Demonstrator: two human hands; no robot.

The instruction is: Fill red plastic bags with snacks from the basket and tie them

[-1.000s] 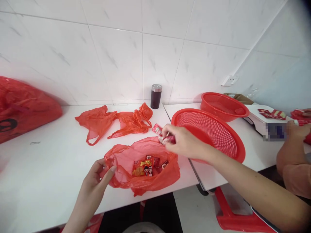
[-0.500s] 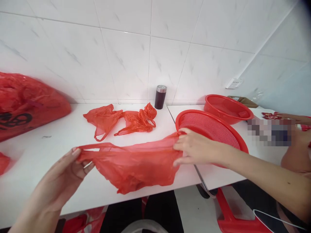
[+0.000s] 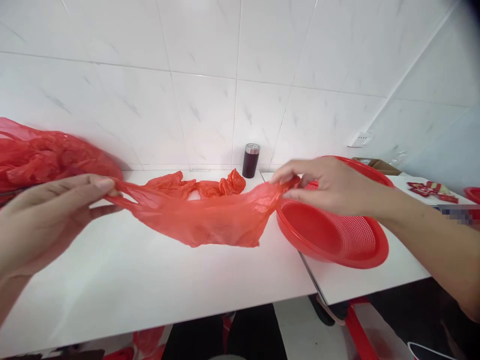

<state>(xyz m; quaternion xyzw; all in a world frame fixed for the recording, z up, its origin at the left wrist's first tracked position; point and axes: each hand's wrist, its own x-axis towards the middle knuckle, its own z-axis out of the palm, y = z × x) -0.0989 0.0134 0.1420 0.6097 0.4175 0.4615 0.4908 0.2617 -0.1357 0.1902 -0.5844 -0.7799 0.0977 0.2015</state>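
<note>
A thin red plastic bag (image 3: 210, 220) is stretched sideways above the white table (image 3: 180, 285). My left hand (image 3: 63, 210) pinches its handle end between thumb and fingers. At the other end, my right hand (image 3: 326, 187) grips a gathered corner of the bag. Below and behind my right hand stands a red mesh basket (image 3: 360, 235), partly covered by the hand and forearm. Behind the held bag lie more crumpled red plastic bags (image 3: 230, 184), partly hidden by it.
A dark tumbler (image 3: 251, 161) stands by the tiled wall. On the left sits a big red bag heap (image 3: 56, 157). A red basin (image 3: 375, 170) and a cardboard box (image 3: 382, 166) are at back right, near red packets (image 3: 431, 190). A seam (image 3: 313, 277) divides the tables.
Both hands have lifted, the left one moving outward, and the bag is pulled tauter and higher. The view has tilted slightly upward. The co-worker's hand at right is out of sight.
</note>
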